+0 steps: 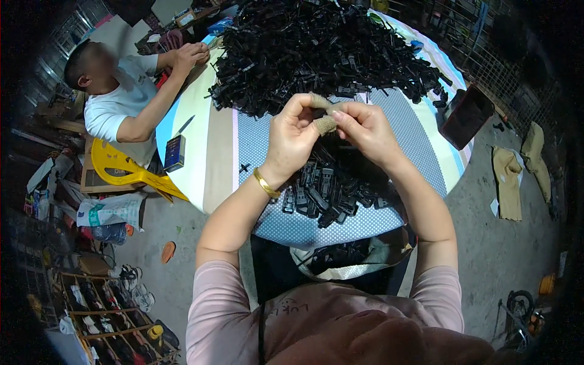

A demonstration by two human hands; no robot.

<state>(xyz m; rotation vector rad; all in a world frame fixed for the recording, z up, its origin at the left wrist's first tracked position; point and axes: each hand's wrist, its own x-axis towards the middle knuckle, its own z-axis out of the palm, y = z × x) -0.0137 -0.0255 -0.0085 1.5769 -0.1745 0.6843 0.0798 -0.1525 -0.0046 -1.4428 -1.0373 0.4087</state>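
Both my hands meet above the round table's patterned cloth [252, 131]. My left hand [289, 140] has beige cloth wraps [325, 125] on its thumb and index finger, and its fingers are curled in. Against those wrapped fingertips, my right hand [368, 129] closes in a pinch. Whatever lies between the fingers is hidden or too small to name. Just below the hands is a small heap of black plastic parts [325, 191]. A far larger mound of similar black parts [322, 52] covers the back of the table.
An open sack [380, 267] with black parts inside sits at my lap under the table edge. A dark box [467, 117] stands at the right rim. On the left are a small dark pack [174, 152], a knife [186, 125], a seated person [125, 100] and a yellow chair [115, 164].
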